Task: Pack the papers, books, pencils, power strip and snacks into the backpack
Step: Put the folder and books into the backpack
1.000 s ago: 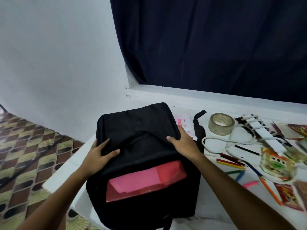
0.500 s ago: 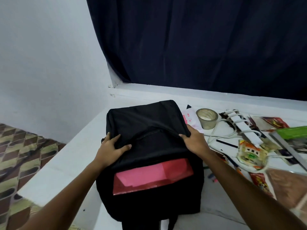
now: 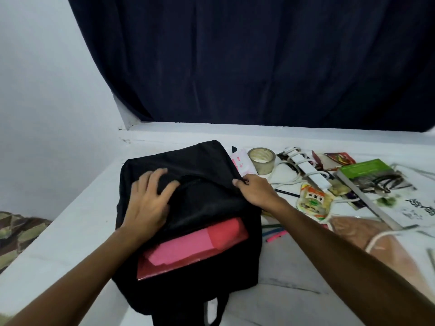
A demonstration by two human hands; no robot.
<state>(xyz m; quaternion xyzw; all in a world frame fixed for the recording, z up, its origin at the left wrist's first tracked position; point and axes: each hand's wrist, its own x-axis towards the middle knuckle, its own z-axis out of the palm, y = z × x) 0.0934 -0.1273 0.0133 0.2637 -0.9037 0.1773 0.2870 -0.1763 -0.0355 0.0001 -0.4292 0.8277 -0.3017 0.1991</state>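
Risk: could snag the zip on loose cloth if pulled while the flap bunches under the left hand (image 3: pixel 147 203); red and pink papers (image 3: pixel 193 247) may crease if more goes in on top.
Risk, edge: backpack (image 3: pixel 188 227) lies close to the surface's near-left edge; a hard tug could drag it off.
Left hand: fingers spread flat, pressing the upper flap, gripping nothing.
Right hand (image 3: pixel 255 190): fingertips pinching the bag's right seam, apparently at a zip pull.
Backpack: black, soft, lying flat, lower pocket open, papers showing.
Still out, right side: power strip (image 3: pixel 310 171), snack (image 3: pixel 312 201), book (image 3: pixel 381 187), pencils (image 3: pixel 276 231), tape roll (image 3: pixel 261 160).
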